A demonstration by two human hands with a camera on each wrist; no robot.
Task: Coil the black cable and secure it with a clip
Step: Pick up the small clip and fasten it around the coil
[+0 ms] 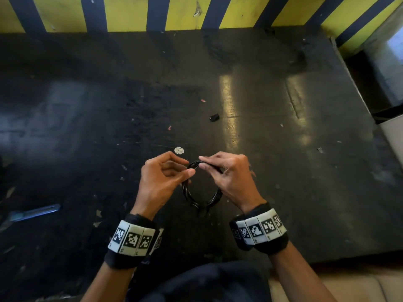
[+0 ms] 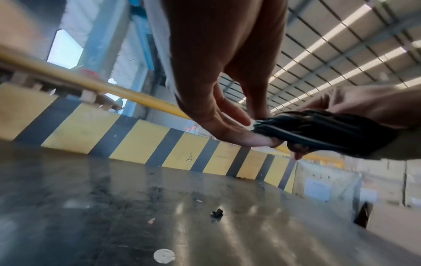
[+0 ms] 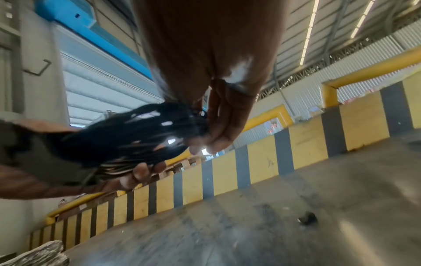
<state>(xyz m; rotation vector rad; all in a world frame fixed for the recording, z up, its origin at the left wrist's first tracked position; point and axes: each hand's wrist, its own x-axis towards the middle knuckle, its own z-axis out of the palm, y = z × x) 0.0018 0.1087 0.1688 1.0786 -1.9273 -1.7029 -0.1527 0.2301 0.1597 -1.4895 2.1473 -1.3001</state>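
The black cable (image 1: 201, 202) is wound into a small coil and held above the dark table (image 1: 283, 171). My left hand (image 1: 189, 167) pinches the coil's upper left between thumb and fingers. My right hand (image 1: 201, 162) pinches its upper right, and the loop hangs between my wrists. A small black clip (image 1: 214, 117) lies alone on the table beyond the hands. In the left wrist view my left hand (image 2: 257, 133) touches the blurred cable (image 2: 318, 131), with the clip (image 2: 217, 213) on the table below. The right wrist view shows my right hand (image 3: 205, 136) on the cable (image 3: 127, 136).
A white round disc (image 1: 179, 150) lies just beyond my left hand. A blue object (image 1: 37, 212) rests at the table's left. A yellow-and-black striped wall (image 1: 185, 14) backs the table, whose right edge (image 1: 357, 94) drops off. Small scraps dot the surface.
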